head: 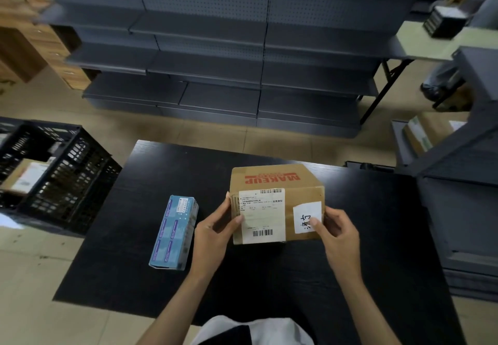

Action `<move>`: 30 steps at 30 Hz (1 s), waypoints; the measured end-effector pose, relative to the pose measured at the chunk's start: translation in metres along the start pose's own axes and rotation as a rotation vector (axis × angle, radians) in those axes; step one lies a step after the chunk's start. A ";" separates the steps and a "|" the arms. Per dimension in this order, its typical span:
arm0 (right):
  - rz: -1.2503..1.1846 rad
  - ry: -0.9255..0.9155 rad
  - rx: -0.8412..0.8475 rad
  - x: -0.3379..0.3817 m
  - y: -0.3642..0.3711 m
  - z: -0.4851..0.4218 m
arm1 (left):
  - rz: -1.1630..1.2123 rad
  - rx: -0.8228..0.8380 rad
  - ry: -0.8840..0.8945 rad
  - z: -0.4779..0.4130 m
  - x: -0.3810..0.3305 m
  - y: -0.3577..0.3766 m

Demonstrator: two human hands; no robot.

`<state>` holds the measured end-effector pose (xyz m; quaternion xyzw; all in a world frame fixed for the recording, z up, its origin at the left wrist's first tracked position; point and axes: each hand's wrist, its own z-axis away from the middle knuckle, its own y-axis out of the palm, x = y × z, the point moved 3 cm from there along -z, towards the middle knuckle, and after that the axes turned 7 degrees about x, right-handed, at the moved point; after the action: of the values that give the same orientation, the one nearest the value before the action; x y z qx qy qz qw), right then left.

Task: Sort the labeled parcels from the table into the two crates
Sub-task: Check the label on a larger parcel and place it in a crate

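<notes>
A brown cardboard parcel point(289, 183) with red MAKEUP print, a white shipping label and a small handwritten sticker is tilted toward me above the black table point(377, 223). My left hand point(215, 234) grips its left edge, thumb on the shipping label. My right hand point(339, 234) grips its right edge, thumb on the handwritten sticker. A long blue box point(173, 233) lies on the table just left of my left hand. A black plastic crate point(70, 172) stands on the floor at the left and holds a brown parcel point(23, 176).
Dark grey shelving point(215, 56) stands beyond the table. A grey rack point(463, 156) at the right holds cardboard boxes point(423, 132). A folding table point(420, 43) with a black device sits at the top right. Tiled floor lies between the table and the crate.
</notes>
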<state>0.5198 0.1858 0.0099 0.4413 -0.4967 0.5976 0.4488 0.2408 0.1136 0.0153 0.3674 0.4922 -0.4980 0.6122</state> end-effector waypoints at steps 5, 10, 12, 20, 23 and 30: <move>-0.009 -0.005 0.017 0.000 0.006 0.000 | 0.007 -0.005 -0.001 -0.001 -0.001 -0.007; -0.020 -0.006 0.021 0.000 0.009 0.000 | -0.005 -0.015 0.008 -0.003 -0.003 -0.011; -0.023 -0.004 0.021 0.000 0.010 -0.001 | -0.007 -0.013 0.014 -0.004 -0.004 -0.013; -0.021 0.021 0.025 -0.002 0.011 -0.002 | 0.020 -0.019 0.024 -0.009 -0.006 -0.017; -0.020 0.028 0.028 -0.003 0.011 -0.002 | 0.011 -0.022 0.014 -0.011 -0.005 -0.018; -0.007 0.037 0.025 -0.003 0.013 -0.001 | 0.002 -0.020 0.006 -0.011 -0.002 -0.020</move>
<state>0.5081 0.1855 0.0044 0.4374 -0.4794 0.6102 0.4545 0.2187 0.1193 0.0153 0.3631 0.4985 -0.4915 0.6148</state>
